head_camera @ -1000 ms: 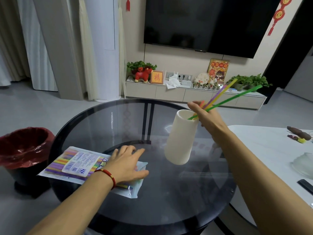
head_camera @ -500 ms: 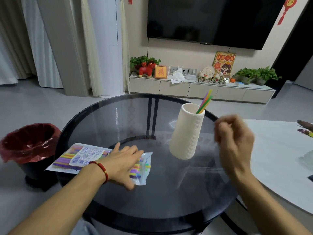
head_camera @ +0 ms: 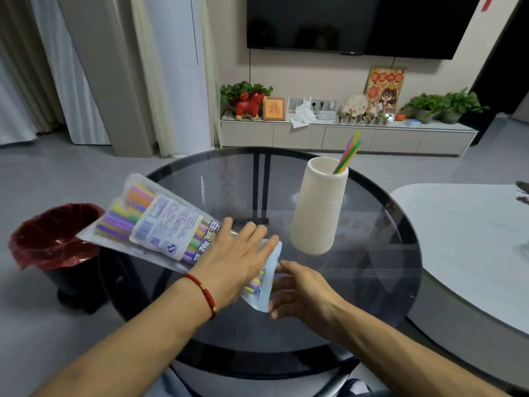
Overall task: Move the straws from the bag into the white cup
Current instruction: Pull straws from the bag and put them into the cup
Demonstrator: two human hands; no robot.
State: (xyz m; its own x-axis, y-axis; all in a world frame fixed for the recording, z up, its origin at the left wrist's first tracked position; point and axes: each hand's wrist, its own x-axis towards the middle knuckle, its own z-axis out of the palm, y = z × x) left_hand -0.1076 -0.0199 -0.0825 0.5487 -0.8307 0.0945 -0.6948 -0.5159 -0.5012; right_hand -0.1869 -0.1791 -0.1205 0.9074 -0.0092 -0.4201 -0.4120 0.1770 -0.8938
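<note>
A: Where is the bag [head_camera: 160, 224] of straws?

B: Left of centre in the frame, lifted at a slant, its far end raised toward the upper left over the edge of the glass table [head_camera: 372, 282] and the red-lined bin [head_camera: 48, 242]. Its open mouth points down toward the lower middle.

A: And what holds it?

B: The left hand [head_camera: 232, 262], with a red cord at the wrist, lies over the bag's lower part, fingers stretched nearly straight along the top. The thumb is hidden, so whether it clasps the bag from below I cannot tell.

A: The right hand [head_camera: 303, 293]?

B: Just right of the bag's mouth, fingers loosely spread and reaching at the opening; fingertips touch the clear edge. No straw is visibly between them.

A: The loose straws?

B: Coloured ends show inside the mouth, between the two hands. A few more straws [head_camera: 347, 156] stand tilted in the white cup [head_camera: 320, 207], right of centre on the table, apart from both hands.
</note>
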